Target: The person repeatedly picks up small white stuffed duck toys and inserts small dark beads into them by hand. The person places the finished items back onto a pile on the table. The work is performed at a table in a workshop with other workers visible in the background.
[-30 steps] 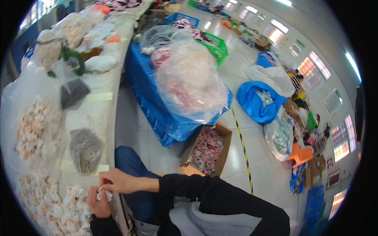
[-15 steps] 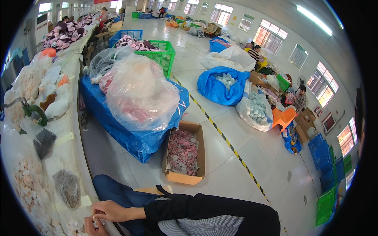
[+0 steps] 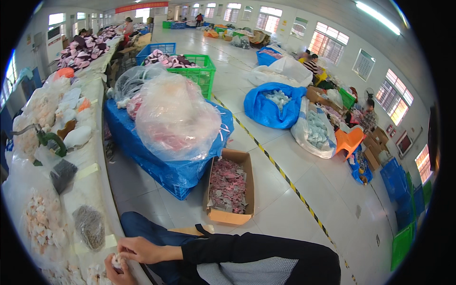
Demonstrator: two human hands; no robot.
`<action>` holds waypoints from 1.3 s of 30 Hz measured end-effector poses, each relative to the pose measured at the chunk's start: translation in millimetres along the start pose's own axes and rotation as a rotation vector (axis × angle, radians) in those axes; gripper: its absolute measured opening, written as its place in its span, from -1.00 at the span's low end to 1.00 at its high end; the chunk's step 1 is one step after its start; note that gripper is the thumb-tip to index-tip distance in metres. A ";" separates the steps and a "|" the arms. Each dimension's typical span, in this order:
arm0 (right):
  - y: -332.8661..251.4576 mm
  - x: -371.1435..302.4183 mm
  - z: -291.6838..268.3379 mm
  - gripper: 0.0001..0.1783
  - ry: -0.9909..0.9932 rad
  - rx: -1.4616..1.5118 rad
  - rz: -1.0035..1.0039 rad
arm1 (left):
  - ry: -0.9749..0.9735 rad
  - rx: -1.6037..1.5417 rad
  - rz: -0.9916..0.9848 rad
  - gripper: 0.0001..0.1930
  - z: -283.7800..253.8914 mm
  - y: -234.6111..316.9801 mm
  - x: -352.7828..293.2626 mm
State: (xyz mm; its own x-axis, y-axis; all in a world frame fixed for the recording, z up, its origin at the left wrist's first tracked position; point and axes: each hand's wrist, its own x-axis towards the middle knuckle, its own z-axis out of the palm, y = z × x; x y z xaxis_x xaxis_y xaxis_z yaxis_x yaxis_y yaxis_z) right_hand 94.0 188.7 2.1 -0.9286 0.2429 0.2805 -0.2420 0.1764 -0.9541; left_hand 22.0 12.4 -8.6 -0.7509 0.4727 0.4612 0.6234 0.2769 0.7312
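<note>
At the table's edge I hold a small cream-white plush piece (image 3: 117,260) between both hands. My left hand (image 3: 119,275) is closed round it from below, its fingers partly cut off by the lower rim. My right hand (image 3: 141,250), in a black sleeve, pinches the piece from above; whether a fine tool or thread is in those fingertips is too small to tell. More pale plush pieces (image 3: 97,274) lie on the table beside my left hand. Just beyond is a clear bag of grey-brown material (image 3: 89,228).
The long covered table (image 3: 92,187) carries a bag of dark material (image 3: 62,175), a green curved metal tool (image 3: 52,142) and bagged plush pieces (image 3: 40,213). A carton of pink scraps (image 3: 229,185) and a blue-covered stack (image 3: 178,173) stand on the floor. Other people sit at right.
The view has shifted slightly, moving the scene right in the picture. My right hand has lifted a little, and the plush piece shows more clearly between my fingers.
</note>
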 end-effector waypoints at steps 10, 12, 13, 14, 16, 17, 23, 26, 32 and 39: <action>-106.9 158.2 -67.3 -0.89 0.584 -0.155 -0.780 | 0.035 -0.031 -0.248 -0.83 -4.2 -25.4 -3.3; -141.9 209.5 -41.1 -0.90 0.641 -0.129 -0.804 | 0.025 -0.024 -0.240 -0.83 -9.0 -30.8 -4.5; -153.5 229.6 -22.3 -0.89 0.630 -0.172 -0.763 | 0.038 -0.042 -0.235 -0.83 -8.3 -33.3 -5.6; -153.0 249.6 -4.9 -0.86 0.469 -0.353 -0.777 | 0.038 -0.043 -0.203 -0.83 -4.9 -34.6 -3.2; -113.6 282.7 34.3 -0.71 0.139 -0.649 -0.707 | 0.025 0.000 -0.190 -0.84 -2.3 -24.9 0.7; -99.4 288.9 47.1 -0.68 0.089 -0.707 -0.654 | 0.005 0.028 -0.182 -0.84 -2.9 -17.9 6.7; -66.5 265.7 119.3 -0.77 -0.238 -0.473 -0.606 | 0.049 -0.069 -0.295 -0.86 -8.1 -25.1 -4.8; -41.1 236.3 146.8 -0.73 -0.633 -0.532 -0.592 | 0.059 -0.116 -0.310 -0.87 -2.8 -25.6 -7.1; -0.2 215.0 201.5 -0.70 -0.851 -0.766 -0.591 | 0.027 -0.133 -0.341 -0.83 1.2 -22.1 -1.2; 25.2 224.2 211.6 -0.78 -0.878 -0.717 -0.543 | 0.018 -0.145 -0.319 -0.86 -0.3 -21.5 1.1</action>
State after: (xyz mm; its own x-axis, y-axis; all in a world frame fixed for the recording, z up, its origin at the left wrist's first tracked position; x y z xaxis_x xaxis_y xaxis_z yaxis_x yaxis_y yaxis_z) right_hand -179.9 45.7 18.8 -0.6976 -0.6903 0.1918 -0.6998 0.5991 -0.3889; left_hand 7.7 6.7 -23.8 -0.9075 0.3664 0.2056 0.3201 0.2861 0.9031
